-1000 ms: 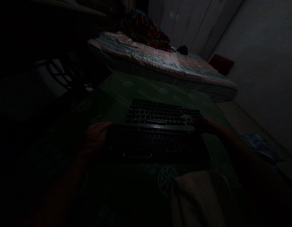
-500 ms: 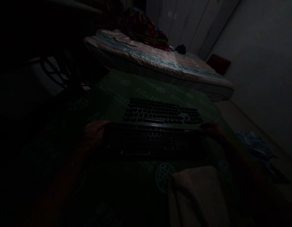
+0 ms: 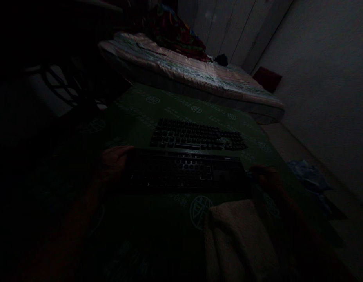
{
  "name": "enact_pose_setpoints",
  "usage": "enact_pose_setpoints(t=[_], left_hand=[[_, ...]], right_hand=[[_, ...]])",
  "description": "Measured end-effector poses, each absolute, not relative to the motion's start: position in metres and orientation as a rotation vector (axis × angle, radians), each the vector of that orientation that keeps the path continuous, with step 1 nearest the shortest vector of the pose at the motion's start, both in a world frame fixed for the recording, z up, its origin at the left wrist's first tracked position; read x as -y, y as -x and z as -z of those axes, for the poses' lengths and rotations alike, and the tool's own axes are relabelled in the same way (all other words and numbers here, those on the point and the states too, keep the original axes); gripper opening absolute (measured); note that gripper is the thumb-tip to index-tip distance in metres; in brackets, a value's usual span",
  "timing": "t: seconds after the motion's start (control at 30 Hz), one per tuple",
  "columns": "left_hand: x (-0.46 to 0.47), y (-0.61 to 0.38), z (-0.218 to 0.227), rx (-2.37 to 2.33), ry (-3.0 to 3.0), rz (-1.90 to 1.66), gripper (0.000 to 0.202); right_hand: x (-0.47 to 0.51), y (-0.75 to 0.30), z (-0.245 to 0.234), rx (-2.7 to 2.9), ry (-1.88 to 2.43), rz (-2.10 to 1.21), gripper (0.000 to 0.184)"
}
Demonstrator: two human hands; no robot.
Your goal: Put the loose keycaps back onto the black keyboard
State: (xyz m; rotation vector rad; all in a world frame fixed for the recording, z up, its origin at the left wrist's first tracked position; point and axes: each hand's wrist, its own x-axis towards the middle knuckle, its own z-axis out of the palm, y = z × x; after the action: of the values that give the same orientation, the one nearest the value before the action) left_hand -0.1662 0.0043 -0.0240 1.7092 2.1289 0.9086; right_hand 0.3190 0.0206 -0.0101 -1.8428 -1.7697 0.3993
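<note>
The room is very dark. A dark keyboard (image 3: pixel 184 174) lies near me on a green printed cloth (image 3: pixel 175 105). My left hand (image 3: pixel 112 164) grips its left end, fingers curled round the edge. At the keyboard's right end is my right hand (image 3: pixel 265 178), closed, though the dark hides whether it touches the keyboard. A second keyboard (image 3: pixel 196 135) with black keys lies just beyond the first, flat on the cloth.
A pale folded cloth (image 3: pixel 240 239) lies in front of me. Behind the green cloth is a low mattress (image 3: pixel 193 76) with a bright bundle (image 3: pixel 178 35) on it. A dark patterned object (image 3: pixel 59 84) stands at the left. Blue fabric (image 3: pixel 307 174) lies on the floor at the right.
My right hand has drawn back from beside the far keyboard to the near keyboard's right end. The left hand kept its hold. The view has shifted slightly left.
</note>
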Motion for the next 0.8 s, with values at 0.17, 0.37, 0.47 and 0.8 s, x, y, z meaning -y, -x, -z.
enact_pose_setpoints(t=[0.17,0.37,0.47,0.8], left_hand=[[-0.006,0.165,0.021,-2.123,-1.713,-0.877,0.05],[-0.004,0.163,0.018,-2.126,-1.713,-0.861,0.052],[-0.003,0.162,0.018,-2.123,-1.702,-0.862,0.051],[-0.005,0.163,0.022,-2.126,-1.736,-0.894,0.048]], right_hand=[[0.002,-0.319,0.009,1.738,1.897,-0.433,0.029],[0.016,-0.32,0.01,1.703,1.909,-0.448,0.03],[0.021,-0.319,0.01,1.643,1.926,-0.485,0.032],[0.04,-0.294,0.014,1.496,2.068,-0.306,0.033]])
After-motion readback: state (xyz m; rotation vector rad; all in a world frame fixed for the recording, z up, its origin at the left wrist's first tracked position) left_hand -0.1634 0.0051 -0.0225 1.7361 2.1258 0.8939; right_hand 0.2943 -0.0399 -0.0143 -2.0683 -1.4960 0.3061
